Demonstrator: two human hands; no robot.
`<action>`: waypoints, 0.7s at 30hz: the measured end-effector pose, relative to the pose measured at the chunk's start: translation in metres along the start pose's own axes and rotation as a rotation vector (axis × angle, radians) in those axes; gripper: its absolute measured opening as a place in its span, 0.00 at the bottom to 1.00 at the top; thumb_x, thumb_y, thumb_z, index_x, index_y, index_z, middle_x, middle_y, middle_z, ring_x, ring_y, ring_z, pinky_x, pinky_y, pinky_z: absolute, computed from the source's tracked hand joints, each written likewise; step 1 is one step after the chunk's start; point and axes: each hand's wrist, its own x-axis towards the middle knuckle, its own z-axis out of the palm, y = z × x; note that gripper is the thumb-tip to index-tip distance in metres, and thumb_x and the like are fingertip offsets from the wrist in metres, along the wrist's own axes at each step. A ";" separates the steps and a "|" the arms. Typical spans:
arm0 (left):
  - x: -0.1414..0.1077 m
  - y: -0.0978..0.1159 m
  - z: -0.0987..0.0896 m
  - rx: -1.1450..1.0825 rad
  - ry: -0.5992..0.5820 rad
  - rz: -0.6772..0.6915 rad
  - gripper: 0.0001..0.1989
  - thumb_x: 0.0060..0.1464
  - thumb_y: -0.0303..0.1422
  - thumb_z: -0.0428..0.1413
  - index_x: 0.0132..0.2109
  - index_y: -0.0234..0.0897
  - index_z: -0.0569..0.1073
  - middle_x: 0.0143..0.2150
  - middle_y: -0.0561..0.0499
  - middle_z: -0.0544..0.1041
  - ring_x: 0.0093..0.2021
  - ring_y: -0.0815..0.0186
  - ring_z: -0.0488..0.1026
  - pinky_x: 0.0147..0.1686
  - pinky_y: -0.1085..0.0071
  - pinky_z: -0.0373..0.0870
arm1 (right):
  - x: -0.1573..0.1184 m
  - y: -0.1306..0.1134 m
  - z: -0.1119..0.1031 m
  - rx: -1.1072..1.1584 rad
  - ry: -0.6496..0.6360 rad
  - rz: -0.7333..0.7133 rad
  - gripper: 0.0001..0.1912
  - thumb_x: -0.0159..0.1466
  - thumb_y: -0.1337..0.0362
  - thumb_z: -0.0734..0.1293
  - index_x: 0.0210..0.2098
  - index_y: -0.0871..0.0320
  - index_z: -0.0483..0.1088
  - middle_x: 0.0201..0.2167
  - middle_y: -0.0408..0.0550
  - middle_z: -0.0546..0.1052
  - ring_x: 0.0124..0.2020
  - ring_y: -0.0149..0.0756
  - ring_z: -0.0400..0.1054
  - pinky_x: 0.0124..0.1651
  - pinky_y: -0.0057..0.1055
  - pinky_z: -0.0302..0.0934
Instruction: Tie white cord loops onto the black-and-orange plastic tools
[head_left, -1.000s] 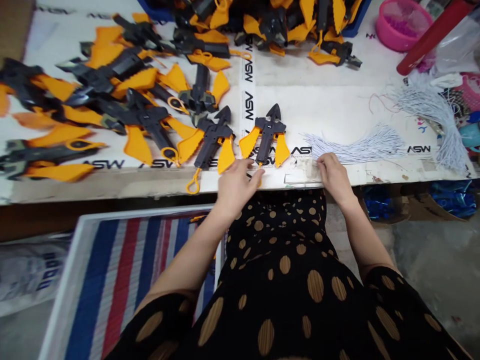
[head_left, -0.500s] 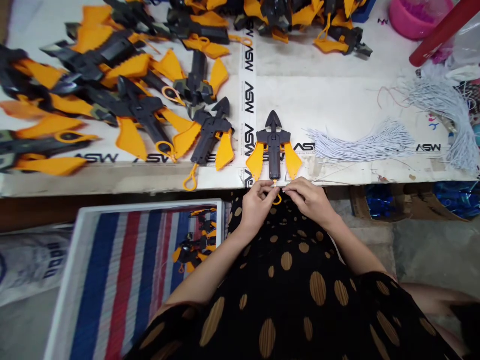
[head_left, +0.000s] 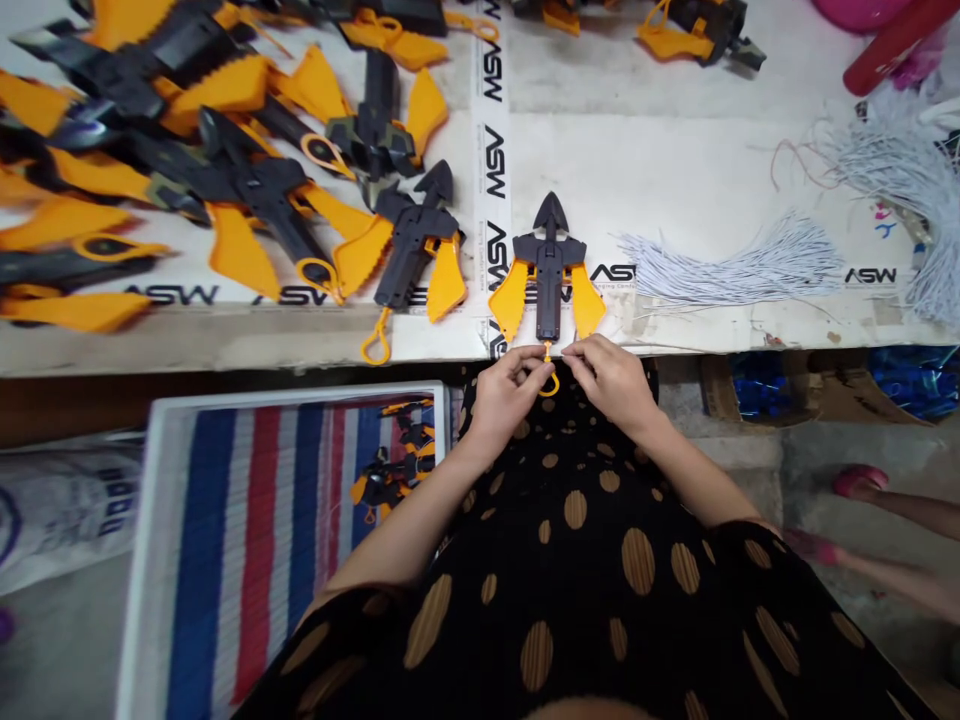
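A black toy with an arrow-shaped tip (head_left: 550, 262) and two orange wings lies at the table's front edge, its tip pointing away from me. From its near end an orange pull ring (head_left: 550, 383) hangs over the edge. My left hand (head_left: 511, 395) is closed in a pinch at the left of the ring's stem. On the other side, my right hand (head_left: 616, 388) pinches too, fingertips close to the stem. A thin white tie appears between the fingertips at the stem, mostly hidden by the fingers. A bundle of white ties (head_left: 739, 265) lies to the right.
Similar toys (head_left: 247, 185) are heaped on the left of the table (head_left: 645, 170). Below it stands a white-rimmed tray (head_left: 296, 392) with striped cloth and several toys. Boxes of blue parts (head_left: 911, 380) sit under the table; another person's legs (head_left: 911, 510) show at right.
My view has shifted, so the far table items sit higher and the person's feet show at right. Both hands stay at the stem; the ring shows more fully between them.
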 end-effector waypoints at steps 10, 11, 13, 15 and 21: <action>0.003 0.001 0.000 -0.058 -0.025 0.011 0.18 0.52 0.38 0.64 0.47 0.33 0.78 0.30 0.52 0.79 0.25 0.73 0.68 0.27 0.77 0.63 | 0.013 -0.018 0.006 -0.238 -0.137 0.105 0.13 0.75 0.61 0.59 0.47 0.57 0.75 0.43 0.48 0.80 0.41 0.37 0.75 0.39 0.30 0.59; 0.003 0.001 0.000 -0.063 -0.027 0.010 0.18 0.52 0.38 0.64 0.47 0.33 0.78 0.30 0.52 0.79 0.25 0.72 0.68 0.27 0.76 0.64 | 0.013 -0.018 0.007 -0.232 -0.139 0.110 0.13 0.75 0.61 0.59 0.46 0.57 0.75 0.43 0.49 0.80 0.41 0.36 0.75 0.39 0.30 0.59; 0.004 0.000 0.000 -0.072 -0.030 0.007 0.17 0.51 0.38 0.64 0.46 0.34 0.78 0.30 0.52 0.79 0.25 0.72 0.69 0.28 0.76 0.64 | 0.012 -0.018 0.010 -0.218 -0.135 0.119 0.12 0.74 0.61 0.60 0.46 0.57 0.75 0.43 0.49 0.80 0.42 0.37 0.75 0.39 0.30 0.59; 0.004 0.000 0.000 -0.080 -0.031 0.005 0.17 0.51 0.39 0.64 0.46 0.34 0.78 0.30 0.52 0.79 0.26 0.72 0.69 0.28 0.76 0.65 | 0.011 -0.019 0.013 -0.206 -0.110 0.138 0.13 0.75 0.62 0.59 0.45 0.58 0.74 0.43 0.50 0.80 0.42 0.37 0.75 0.40 0.30 0.59; 0.005 0.002 0.002 -0.116 -0.048 -0.031 0.19 0.50 0.39 0.65 0.46 0.33 0.77 0.29 0.53 0.78 0.25 0.72 0.69 0.28 0.76 0.64 | 0.006 -0.016 0.017 -0.030 -0.044 0.145 0.09 0.73 0.66 0.60 0.46 0.59 0.72 0.44 0.51 0.81 0.44 0.37 0.76 0.44 0.29 0.63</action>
